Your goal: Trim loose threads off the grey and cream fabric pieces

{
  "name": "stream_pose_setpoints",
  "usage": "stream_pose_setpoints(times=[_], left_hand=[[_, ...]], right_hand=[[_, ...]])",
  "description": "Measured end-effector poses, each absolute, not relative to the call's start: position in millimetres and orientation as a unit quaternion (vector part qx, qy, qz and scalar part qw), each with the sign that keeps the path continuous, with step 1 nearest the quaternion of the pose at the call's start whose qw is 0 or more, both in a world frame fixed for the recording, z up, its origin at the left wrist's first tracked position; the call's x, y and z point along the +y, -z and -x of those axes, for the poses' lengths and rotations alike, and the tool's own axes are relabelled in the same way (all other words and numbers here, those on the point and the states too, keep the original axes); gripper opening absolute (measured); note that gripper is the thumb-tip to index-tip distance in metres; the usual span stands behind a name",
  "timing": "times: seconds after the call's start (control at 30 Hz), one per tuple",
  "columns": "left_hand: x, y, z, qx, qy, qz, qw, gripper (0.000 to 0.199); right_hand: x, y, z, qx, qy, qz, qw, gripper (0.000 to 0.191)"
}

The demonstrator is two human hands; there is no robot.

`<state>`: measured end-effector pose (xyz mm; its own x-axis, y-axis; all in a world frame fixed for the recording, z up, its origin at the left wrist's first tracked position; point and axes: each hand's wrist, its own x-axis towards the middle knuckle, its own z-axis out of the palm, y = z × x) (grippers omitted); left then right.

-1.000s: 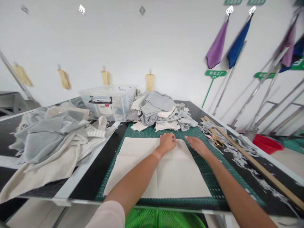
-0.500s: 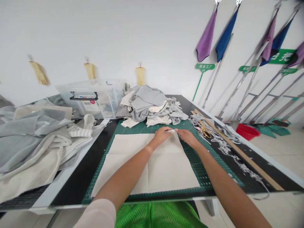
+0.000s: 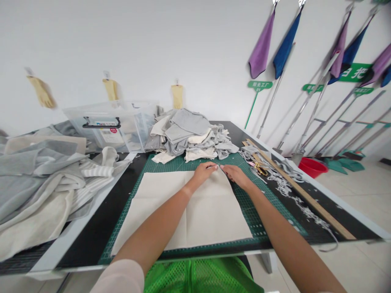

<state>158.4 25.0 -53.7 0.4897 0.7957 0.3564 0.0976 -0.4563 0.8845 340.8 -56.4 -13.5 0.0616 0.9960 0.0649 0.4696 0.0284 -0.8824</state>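
The cream cloth [image 3: 186,207] lies flat on the green mat [image 3: 269,211], near the front edge of the table [image 3: 91,240]. Both hands meet at its far right corner. The left hand [image 3: 204,171] is curled, fingers pinched on a small white strip [image 3: 214,166] at the cloth's far edge. The right hand [image 3: 235,176] lies flatter on the cloth beside it, fingers close together and reaching toward the same strip; whether it grips anything I cannot tell.

Since a second ago the hands have drawn closer together: the right one, then apart and flat on the cloth, now nearly touches the left. The cloth itself has not shifted on the mat.

Just beyond lies a heap of grey and cream scraps [image 3: 189,136], with a clear bin [image 3: 113,126] to its left. Scissors [image 3: 259,167], trimmings and a wooden ruler [image 3: 299,191] lie to the right, and more fabric [image 3: 45,183] is piled far left.
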Motion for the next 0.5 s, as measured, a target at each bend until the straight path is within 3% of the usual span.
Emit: stream_pose_setpoints(times=[0.5], left_hand=[[24.0, 55.0, -157.5, 0.291, -0.423, -0.75, 0.417, 0.032]], right_hand=[[-55.0, 16.2, -345.4, -0.633, -0.326, 0.591, 0.379, 0.05]])
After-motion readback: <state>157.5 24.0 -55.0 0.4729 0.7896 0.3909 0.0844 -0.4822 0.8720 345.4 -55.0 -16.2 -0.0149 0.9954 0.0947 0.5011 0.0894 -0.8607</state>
